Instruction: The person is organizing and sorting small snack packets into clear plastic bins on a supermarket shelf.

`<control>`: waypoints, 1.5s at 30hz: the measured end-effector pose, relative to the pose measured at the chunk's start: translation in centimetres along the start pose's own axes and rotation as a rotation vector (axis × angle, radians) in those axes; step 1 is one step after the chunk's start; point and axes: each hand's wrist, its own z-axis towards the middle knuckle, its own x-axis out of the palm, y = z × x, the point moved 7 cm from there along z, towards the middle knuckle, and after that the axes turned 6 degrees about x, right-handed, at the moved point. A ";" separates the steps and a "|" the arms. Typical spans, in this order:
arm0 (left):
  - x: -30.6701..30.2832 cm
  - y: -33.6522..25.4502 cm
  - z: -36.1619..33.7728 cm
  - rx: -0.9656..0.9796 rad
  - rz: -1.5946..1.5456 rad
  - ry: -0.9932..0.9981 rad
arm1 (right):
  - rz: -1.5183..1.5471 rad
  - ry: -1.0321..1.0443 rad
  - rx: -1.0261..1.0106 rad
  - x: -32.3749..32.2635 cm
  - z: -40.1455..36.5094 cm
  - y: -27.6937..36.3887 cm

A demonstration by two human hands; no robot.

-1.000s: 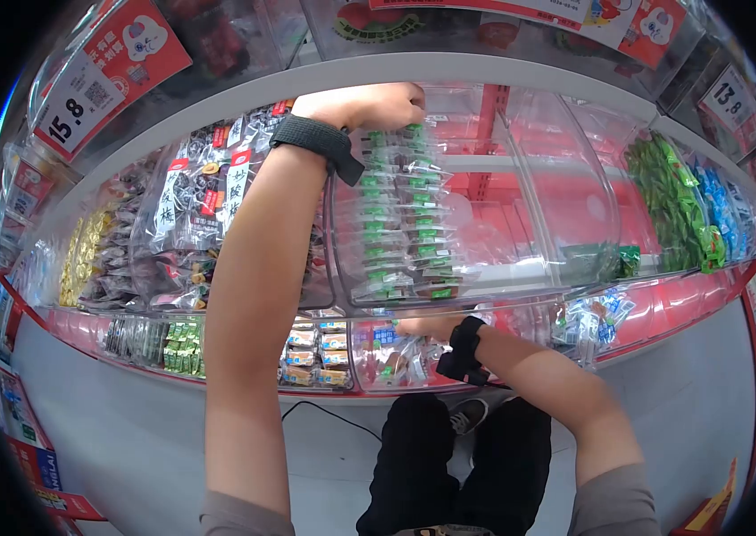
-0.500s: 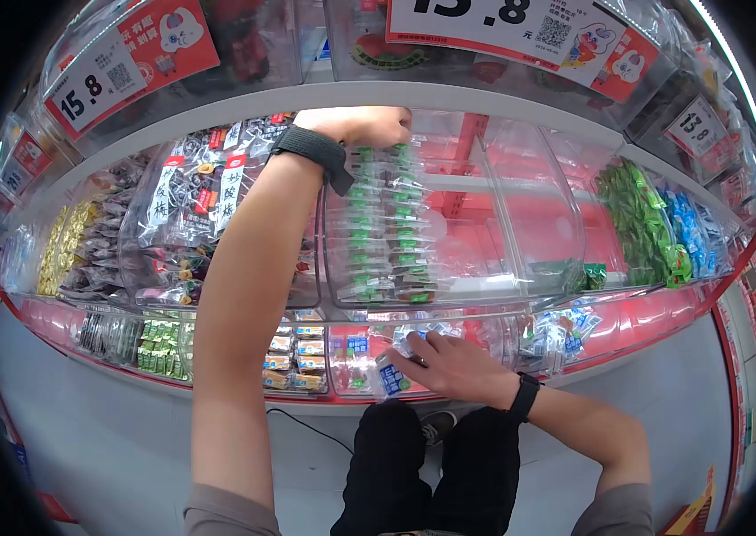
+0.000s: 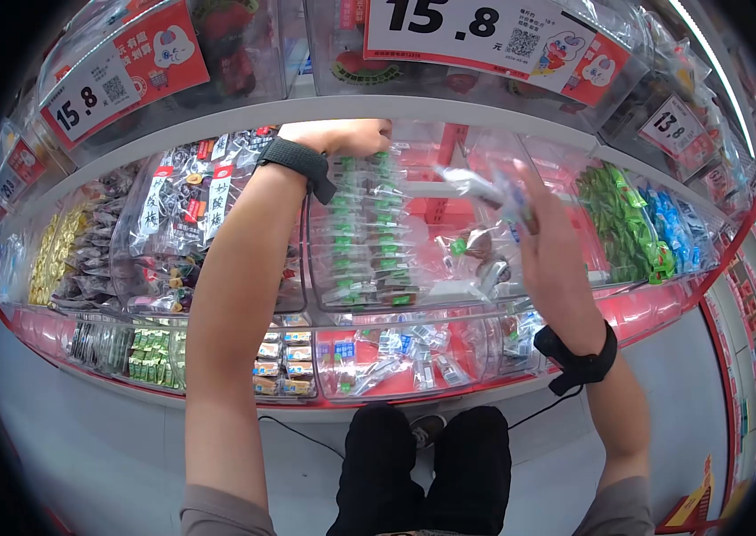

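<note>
My left hand [image 3: 364,137] reaches to the back of the clear bin [image 3: 458,299], above stacked rows of small green-and-clear snack packets [image 3: 364,228]. Its fingers are curled in, and whatever they hold is hidden. Over the right part of the same bin, my right hand [image 3: 549,241] is raised and blurred by motion. Small white-and-blue snack packets [image 3: 482,188] are at its fingers, also smeared. Below it, loose packets with brown contents [image 3: 476,246] lie on the bin's floor.
Bags of dried plums [image 3: 190,205] fill the bin to the left. Green packets [image 3: 619,219] and blue packets [image 3: 668,230] stand at the right. A lower bin [image 3: 413,353] holds scattered white-and-blue packets. Price signs [image 3: 485,36] hang from the shelf above.
My right hand has risen from the lower bin to the upper one, with packets at its fingers. Loose brown packets now show in the upper bin. My left hand stays at the back.
</note>
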 end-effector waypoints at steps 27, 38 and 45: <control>-1.1 -1.5 -1.1 0.024 0.213 0.006 | -0.244 1.147 -0.038 27.9 -12.1 -6.1; -0.9 -1.2 -0.5 0.218 0.163 -0.009 | -0.315 1.043 0.118 25.2 -12.3 -10.2; -0.7 -1.4 -0.4 0.283 0.213 -0.028 | -0.283 1.216 0.149 28.5 -12.0 -9.4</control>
